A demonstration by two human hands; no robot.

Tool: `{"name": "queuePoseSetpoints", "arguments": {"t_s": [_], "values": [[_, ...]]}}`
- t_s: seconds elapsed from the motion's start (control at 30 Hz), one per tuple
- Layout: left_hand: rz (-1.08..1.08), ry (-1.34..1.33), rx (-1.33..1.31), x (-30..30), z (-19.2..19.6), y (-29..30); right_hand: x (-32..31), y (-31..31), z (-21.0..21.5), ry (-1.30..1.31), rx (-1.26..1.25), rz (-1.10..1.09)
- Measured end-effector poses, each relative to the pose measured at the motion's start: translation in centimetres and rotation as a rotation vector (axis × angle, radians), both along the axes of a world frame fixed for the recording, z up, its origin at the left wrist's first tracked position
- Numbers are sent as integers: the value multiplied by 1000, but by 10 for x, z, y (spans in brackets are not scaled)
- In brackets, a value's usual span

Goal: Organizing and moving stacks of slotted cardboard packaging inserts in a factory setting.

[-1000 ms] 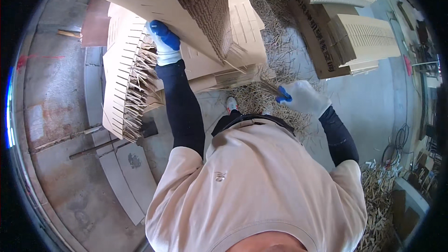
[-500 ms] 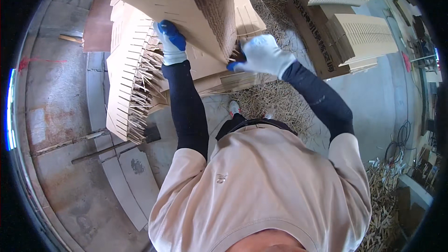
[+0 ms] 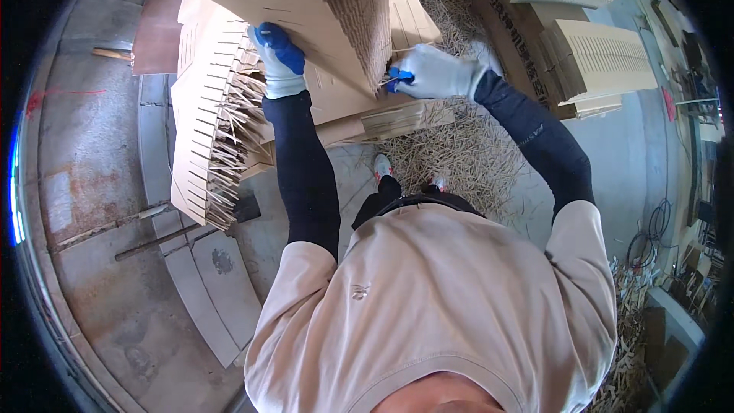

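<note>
Left hand (image 3: 277, 61), in a white glove with blue palm coating, pressed flat against the underside of a tilted stack of slotted brown corrugated cardboard sheets (image 3: 306, 8), fingers spread up along the sheet face; grip open-palmed, bracing rather than clenched. Right hand (image 3: 436, 73), in a matching white and blue glove, closed at the lower corrugated edge of the same stack, fingertips (image 3: 399, 76) curled and pinching the edge. Stack held high and slanted above the floor, top toward the upper left, exposed flute ends facing right.

Just beneath the left forearm, a lower pile of slotted cardboard sheets (image 3: 202, 130) with loose thin strips fanning out along its edge. Under the lifted stack, a flat folded cardboard bundle (image 3: 390, 118) lying on a heap of straw-coloured cardboard offcuts (image 3: 459, 153) spread over the grey concrete floor (image 3: 92, 153). Toes of light shoes (image 3: 382, 164) at the edge of that heap. Further right, well apart, two more stacks of pale slotted cardboard (image 3: 596, 53) on a brown cardboard box.
</note>
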State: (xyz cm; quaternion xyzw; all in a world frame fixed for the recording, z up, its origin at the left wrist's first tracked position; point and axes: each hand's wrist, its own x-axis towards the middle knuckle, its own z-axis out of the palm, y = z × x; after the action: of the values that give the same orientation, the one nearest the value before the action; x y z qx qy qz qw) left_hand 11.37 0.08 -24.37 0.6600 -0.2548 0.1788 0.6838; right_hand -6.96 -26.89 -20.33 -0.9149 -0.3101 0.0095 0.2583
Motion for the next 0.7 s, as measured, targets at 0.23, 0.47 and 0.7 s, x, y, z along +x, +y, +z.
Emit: {"name": "queuePoseSetpoints", "arguments": {"t_s": [0.23,0.47,0.7], "values": [[-33,48,-21,-11,1,-2,-79,-26,9,284,-17,-113],[3,37,-198,-28,25,-24,-113,-54,12,125,-339,-180],[8,19,-130,-22,15,-19,-69,17,44,62,-347,-279]]}}
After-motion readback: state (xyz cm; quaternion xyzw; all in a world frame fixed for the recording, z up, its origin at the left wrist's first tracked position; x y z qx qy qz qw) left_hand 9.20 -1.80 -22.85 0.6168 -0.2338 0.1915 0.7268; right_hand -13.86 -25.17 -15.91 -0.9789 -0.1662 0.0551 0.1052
